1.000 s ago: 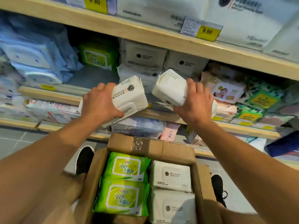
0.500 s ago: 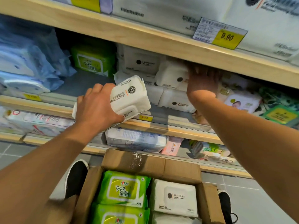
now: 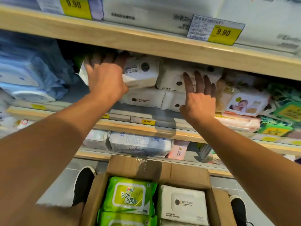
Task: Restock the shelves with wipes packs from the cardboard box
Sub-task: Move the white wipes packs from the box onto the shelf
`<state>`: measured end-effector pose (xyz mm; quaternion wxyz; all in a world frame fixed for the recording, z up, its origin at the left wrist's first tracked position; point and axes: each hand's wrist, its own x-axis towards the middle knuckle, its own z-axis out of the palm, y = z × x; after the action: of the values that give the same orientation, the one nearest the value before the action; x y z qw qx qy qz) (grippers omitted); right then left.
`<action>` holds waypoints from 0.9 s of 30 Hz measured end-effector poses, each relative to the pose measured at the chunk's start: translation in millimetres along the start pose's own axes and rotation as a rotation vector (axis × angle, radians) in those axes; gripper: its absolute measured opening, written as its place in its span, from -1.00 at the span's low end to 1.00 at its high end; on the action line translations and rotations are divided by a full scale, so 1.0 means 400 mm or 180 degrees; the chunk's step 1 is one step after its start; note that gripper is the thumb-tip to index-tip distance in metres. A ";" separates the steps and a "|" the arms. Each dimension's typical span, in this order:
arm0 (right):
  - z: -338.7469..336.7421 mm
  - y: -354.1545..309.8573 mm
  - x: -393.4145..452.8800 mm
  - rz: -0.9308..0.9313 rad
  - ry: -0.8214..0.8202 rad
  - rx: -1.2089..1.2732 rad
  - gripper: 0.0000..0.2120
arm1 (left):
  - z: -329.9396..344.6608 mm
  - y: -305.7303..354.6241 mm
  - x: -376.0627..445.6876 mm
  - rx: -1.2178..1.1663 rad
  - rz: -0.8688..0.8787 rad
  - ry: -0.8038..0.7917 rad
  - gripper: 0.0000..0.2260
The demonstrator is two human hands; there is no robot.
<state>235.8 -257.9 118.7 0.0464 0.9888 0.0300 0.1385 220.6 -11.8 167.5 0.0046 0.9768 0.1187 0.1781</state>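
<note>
Both hands are up on the shelf (image 3: 146, 128): left hand (image 3: 105, 79) grips a white wipes pack (image 3: 141, 74), right hand (image 3: 197, 97) presses flat, fingers straight, on another pack (image 3: 172, 77). Soft, squishy, probably light; best grabbed across the ends. More wait in the cardboard box (image 3: 162, 170).

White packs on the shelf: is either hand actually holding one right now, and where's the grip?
The left hand grips the upper-left white pack at its left end. The right hand holds nothing; its straight fingers press the neighbouring white pack.

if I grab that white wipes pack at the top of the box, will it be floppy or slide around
The white wipes pack looks soft-wrapped, so it probably dents rather than flops. Its film looks smooth, so possibly slippery. It lies flat against the green pack in the cardboard box, so unlikely to roll.
</note>
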 end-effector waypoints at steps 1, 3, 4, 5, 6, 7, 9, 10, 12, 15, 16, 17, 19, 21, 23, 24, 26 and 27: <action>-0.005 -0.001 -0.009 0.0046 -0.0073 0.0026 -0.21 | 0.004 0.014 0.022 -0.0029 -0.0020 -0.0157 -0.60; -0.003 -0.002 -0.026 0.0055 -0.0114 0.0060 -0.33 | 0.020 0.041 0.071 -0.0178 0.0043 -0.0429 -0.46; 0.001 -0.001 -0.033 0.0056 -0.0171 0.0043 -0.29 | 0.026 0.057 0.094 -0.0123 0.0128 -0.0509 -0.35; 0.004 0.001 -0.037 0.0068 -0.0240 0.0045 -0.25 | 0.029 0.076 0.112 0.0013 0.0244 -0.0528 -0.27; 0.005 0.004 -0.038 0.0100 -0.0265 0.0085 -0.28 | 0.032 0.096 0.125 0.0126 0.0371 -0.0505 -0.23; 0.009 0.008 -0.034 0.0139 -0.0252 0.0129 -0.37 | 0.038 0.116 0.133 0.0147 0.0483 -0.0477 -0.23; 0.016 0.019 -0.023 0.0192 -0.0214 0.0188 -0.49 | 0.050 0.144 0.139 0.0043 0.0609 -0.0427 -0.27; 0.021 0.024 -0.017 0.0170 -0.0205 0.0278 -0.41 | 0.059 0.149 0.143 -0.0004 0.0627 -0.0408 -0.28; 0.031 0.031 -0.006 0.0111 -0.0174 0.0511 -0.16 | 0.072 0.151 0.150 -0.0048 0.0651 -0.0394 -0.31; 0.042 0.033 0.002 0.0080 -0.0134 0.0656 -0.10 | 0.086 0.155 0.132 -0.0050 0.0582 -0.0144 -0.36; 0.042 0.033 0.002 0.0085 -0.0143 0.0683 -0.10 | 0.098 0.164 0.110 -0.0144 0.0541 0.0024 -0.38; 0.042 0.032 0.002 0.0091 -0.0150 0.0715 -0.09 | 0.116 0.175 0.082 -0.0273 0.0504 0.0190 -0.38; 0.041 0.030 0.002 0.0106 -0.0158 0.0755 -0.10 | 0.152 0.203 0.040 -0.0388 0.0499 0.0387 -0.36; 0.045 0.030 0.002 0.0124 -0.0165 0.0761 -0.10 | 0.173 0.219 0.043 -0.0222 0.0557 0.0275 -0.31; 0.047 0.029 0.002 0.0127 -0.0126 0.0799 -0.09 | 0.169 0.223 0.081 -0.0152 0.0651 0.0062 -0.30; 0.046 0.029 0.002 0.0129 -0.0108 0.0817 -0.09 | 0.165 0.223 0.099 -0.0167 0.0703 0.0038 -0.33; 0.040 0.030 0.001 0.0124 -0.0120 0.0809 -0.10 | 0.168 0.222 0.119 -0.0180 0.0743 0.0069 -0.35; 0.037 0.029 0.001 0.0118 -0.0156 0.0788 -0.10 | 0.172 0.221 0.122 -0.0164 0.0739 0.0059 -0.34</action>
<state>240.6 -270.5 105.9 -0.0778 0.9905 0.0274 0.1103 309.2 -84.0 124.4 0.0079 0.9818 0.0002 0.1895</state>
